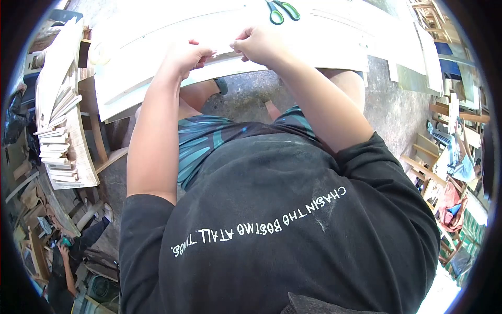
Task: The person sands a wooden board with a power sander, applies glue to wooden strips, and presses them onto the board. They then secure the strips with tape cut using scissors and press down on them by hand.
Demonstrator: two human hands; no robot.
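Observation:
Both hands are held over the near edge of a white board [172,23], close together with a small gap between their fingertips. My left hand [191,56] is closed, its thumb and fingers pinched. What sits in that pinch is too small and washed out to name. Just to its right, my right hand [257,46] is curled with thumb and fingertip pressed together; whatever is between them is not clear either. Beyond the right hand lie scissors [282,11] with green and black handles, their blades lost in the glare.
At the left stands a wooden bench [83,157] stacked with thin wood strips [55,152]. Another person [73,267] is low at the lower left, amid wood pieces. Wooden frames and cloths [452,196] crowd the right side. Concrete floor [389,115] shows beside my legs.

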